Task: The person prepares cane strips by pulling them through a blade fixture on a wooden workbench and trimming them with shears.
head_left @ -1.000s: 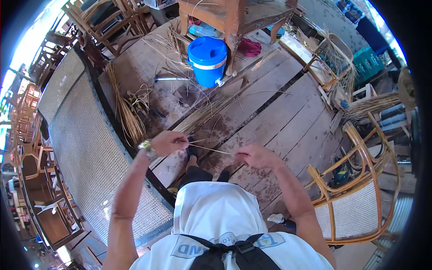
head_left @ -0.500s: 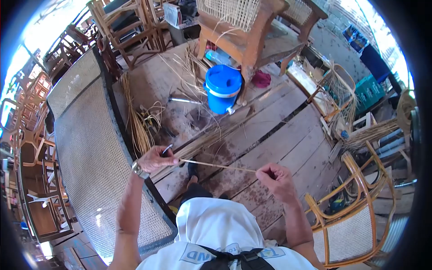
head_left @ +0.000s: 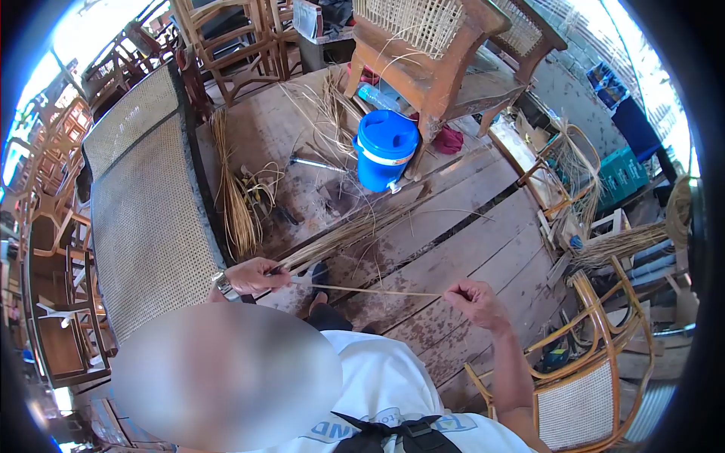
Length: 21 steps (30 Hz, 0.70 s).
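A thin pale rattan strip (head_left: 362, 289) stretches almost level between my two hands. My left hand (head_left: 255, 276), with a metal watch (head_left: 223, 286) at its wrist, pinches the strip's left end. A small dark object, perhaps a knife, shows in that hand, though its kind is unclear. At the strip's right end the fingers of my right hand (head_left: 474, 302) are closed on it. Beyond the left hand lie a long bundle of rattan strips (head_left: 340, 240) and another bundle of strands (head_left: 236, 204). A blurred oval hides my left forearm.
A long woven cane panel (head_left: 147, 219) with a dark frame fills the left. Ahead stand a blue water jug (head_left: 385, 149) and a wooden chair (head_left: 430, 72). A rattan chair (head_left: 578, 400) lies at the right. A thin metal tool (head_left: 317, 163) rests on the plank floor (head_left: 476, 253).
My left hand has shifted slightly left and down; my right hand has moved a little right. The strip stays stretched between them, and the whole view has tilted slightly.
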Each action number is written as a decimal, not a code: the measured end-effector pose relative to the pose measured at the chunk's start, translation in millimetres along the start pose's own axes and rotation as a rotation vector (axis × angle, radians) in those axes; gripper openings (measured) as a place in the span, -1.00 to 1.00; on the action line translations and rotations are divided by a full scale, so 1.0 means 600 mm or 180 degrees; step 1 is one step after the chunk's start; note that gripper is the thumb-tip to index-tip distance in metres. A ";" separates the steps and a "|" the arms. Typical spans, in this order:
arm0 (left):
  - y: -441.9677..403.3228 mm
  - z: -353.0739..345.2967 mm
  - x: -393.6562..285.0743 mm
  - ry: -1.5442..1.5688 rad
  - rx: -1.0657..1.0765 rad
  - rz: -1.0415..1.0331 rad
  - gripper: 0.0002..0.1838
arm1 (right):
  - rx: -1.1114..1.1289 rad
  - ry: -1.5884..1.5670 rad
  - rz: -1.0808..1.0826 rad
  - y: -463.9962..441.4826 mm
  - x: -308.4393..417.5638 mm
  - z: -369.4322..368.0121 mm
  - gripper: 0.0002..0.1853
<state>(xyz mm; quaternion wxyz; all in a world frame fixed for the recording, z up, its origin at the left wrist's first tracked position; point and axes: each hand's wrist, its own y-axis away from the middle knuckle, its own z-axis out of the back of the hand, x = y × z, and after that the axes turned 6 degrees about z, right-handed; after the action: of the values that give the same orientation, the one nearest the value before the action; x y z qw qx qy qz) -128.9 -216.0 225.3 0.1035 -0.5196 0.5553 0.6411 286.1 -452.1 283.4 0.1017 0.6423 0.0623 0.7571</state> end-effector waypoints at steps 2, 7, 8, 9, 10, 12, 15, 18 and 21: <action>0.020 0.024 0.001 -0.1745 -0.0347 0.0499 -0.68 | -0.0170 0.1807 0.0031 0.013 -0.112 0.062 -0.87; 0.109 0.080 -0.069 -0.3025 -0.0850 0.1189 -0.63 | -0.1237 0.3508 -0.1904 0.246 -0.509 0.308 -0.76; 0.124 0.093 -0.086 -0.3223 -0.1010 0.1296 -0.64 | -0.0923 0.4305 -0.2445 0.287 -0.475 0.305 -0.74; 0.139 0.124 -0.089 -0.3365 -0.1077 0.1262 -0.64 | -0.1000 0.4020 -0.3467 0.309 -0.423 0.295 -0.74; 0.153 0.158 -0.095 -0.3522 -0.1132 0.1228 -0.64 | -0.1512 0.3769 -0.3610 0.334 -0.402 0.282 -0.75; 0.176 0.192 -0.155 -0.3710 -0.1194 0.1704 -0.65 | -0.1987 0.3620 -0.3947 0.369 -0.392 0.260 -0.76; 0.208 0.369 -0.200 -0.4104 -0.1035 0.2044 -0.59 | -0.1813 0.3586 -0.4369 0.413 -0.438 0.264 -0.70; 0.267 0.527 -0.273 -0.4206 -0.1295 0.2099 -0.59 | -0.1863 0.3516 -0.4711 0.412 -0.499 0.258 -0.66; 0.261 0.576 -0.364 -0.4299 -0.2098 0.1964 -0.58 | -0.1491 0.3542 -0.4080 0.328 -0.476 0.200 -0.78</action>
<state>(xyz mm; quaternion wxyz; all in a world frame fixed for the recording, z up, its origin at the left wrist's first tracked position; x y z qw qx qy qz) -334.5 107.6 436.5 0.0765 0.1521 0.2740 0.9466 433.8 -714.3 73.8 0.5911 -0.0156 0.2944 0.7508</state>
